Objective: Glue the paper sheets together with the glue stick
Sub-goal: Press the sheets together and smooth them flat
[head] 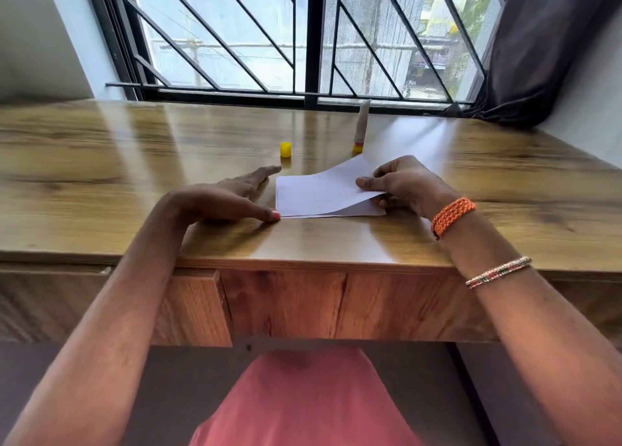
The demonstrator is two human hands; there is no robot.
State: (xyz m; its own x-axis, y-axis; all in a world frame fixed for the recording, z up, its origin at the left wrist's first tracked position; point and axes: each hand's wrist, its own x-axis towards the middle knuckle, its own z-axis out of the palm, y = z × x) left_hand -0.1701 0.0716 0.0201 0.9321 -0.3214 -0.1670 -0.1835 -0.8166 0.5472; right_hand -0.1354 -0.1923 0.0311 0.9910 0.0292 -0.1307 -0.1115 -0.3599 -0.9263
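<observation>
Head view, near to far: desk edge (303,260) closest, both forearms reaching over it, orange woven band (452,215) and thin bangles (498,272) on the right wrist. Paper sheets (319,193) lie stacked just past the edge, centre of the wooden desk. Left hand (229,196) is flat on the wood beside the stack, fingers spread and extended, thumb tip touching the near-left corner; judging by that, it's there to pin the stack so it doesn't slide. It holds nothing. Right hand (400,184) pinches the right edge of the top sheet between thumb and fingers and has it peeled up, so the top sheet arcs away from the lower one, which stays flat. Left edges look aligned; the gap opens toward the right. Can't tell whether glue is already on the inner face, no sheen visible. Likely either exposing the surface for glue or lowering the sheet to press it down; the frame doesn't settle which. Farther back: yellow cap (285,149) sits alone on the desk, apart from the sheets. Glue stick (360,126) stands upright behind the raised sheet, uncapped, yellow base down, so it's parked within easy reach of the right hand. Beyond that, barred window (303,35) and dark curtain (545,48) at far right.
</observation>
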